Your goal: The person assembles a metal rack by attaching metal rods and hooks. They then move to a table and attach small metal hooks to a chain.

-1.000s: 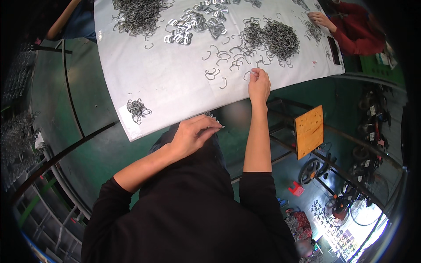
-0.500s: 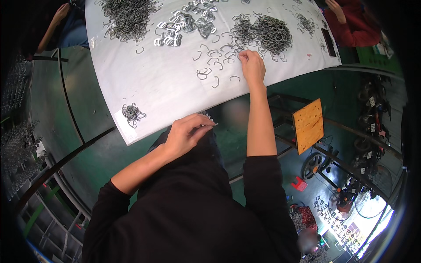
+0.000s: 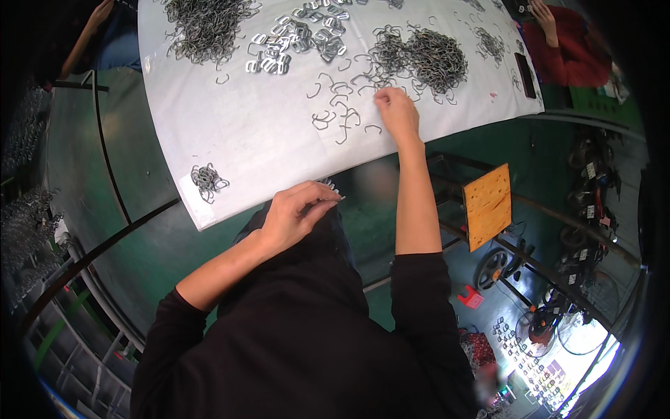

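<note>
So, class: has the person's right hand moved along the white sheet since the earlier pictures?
Barely: the right hand stays at the loose wire hooks beside the dense tangled pile on the white sheet.

Loose bent wire hooks are lying scattered flat on the white counter. A small stack of metal clips is sitting at the near edge.

One white table; three large wire-hook heaps; one flat-buckle cluster; one orange board.

Head-worn fisheye camera looks steeply down over the white table.
</note>
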A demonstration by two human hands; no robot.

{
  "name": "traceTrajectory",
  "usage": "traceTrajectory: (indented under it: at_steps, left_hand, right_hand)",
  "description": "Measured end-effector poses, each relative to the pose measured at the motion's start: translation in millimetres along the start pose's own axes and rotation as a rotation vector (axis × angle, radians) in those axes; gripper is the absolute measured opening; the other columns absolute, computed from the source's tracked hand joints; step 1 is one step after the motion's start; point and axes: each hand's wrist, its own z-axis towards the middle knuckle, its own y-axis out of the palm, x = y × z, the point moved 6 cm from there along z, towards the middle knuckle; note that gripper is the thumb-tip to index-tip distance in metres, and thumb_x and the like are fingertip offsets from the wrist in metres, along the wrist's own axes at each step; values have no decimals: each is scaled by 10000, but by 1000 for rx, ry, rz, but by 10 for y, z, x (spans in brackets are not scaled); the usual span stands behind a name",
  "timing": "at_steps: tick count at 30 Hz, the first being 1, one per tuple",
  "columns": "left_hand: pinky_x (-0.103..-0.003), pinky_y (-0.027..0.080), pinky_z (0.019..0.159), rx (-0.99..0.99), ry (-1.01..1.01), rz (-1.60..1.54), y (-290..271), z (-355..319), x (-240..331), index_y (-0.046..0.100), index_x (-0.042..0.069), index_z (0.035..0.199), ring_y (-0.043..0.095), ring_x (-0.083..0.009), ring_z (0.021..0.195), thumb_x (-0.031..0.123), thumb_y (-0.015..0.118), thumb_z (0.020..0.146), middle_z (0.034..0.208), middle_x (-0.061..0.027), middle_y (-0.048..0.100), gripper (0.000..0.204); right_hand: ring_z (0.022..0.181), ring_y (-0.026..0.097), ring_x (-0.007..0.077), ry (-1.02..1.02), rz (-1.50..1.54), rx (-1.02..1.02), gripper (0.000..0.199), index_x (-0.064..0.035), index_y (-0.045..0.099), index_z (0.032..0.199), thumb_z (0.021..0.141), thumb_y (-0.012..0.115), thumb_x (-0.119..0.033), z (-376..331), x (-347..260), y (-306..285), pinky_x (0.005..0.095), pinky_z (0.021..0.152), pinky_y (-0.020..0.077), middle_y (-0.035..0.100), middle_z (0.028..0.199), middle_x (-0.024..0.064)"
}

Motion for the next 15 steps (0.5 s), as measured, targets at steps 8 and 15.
traceTrajectory:
  at_steps: [8,15]
  left_hand:
    - [-286,535,664,-2,4,0,20,36,4,668,24,945,662,-210,807,-29,664,801,939,-100,670,154]
    - [-287,531,666,-2,-6,23,27,83,-13,672,32,950,660,-213,811,-28,664,802,939,-94,671,160]
  right_hand:
    - [866,606,249,-64,4,41,190,-161,700,1002,856,583,-127,89,159,-76,387,767,487,598,920,68]
    - [861,615,239,-202,13,35,184,-162,680,1004,827,637,-192,534,-109,16,373,746,485,617,935,56]
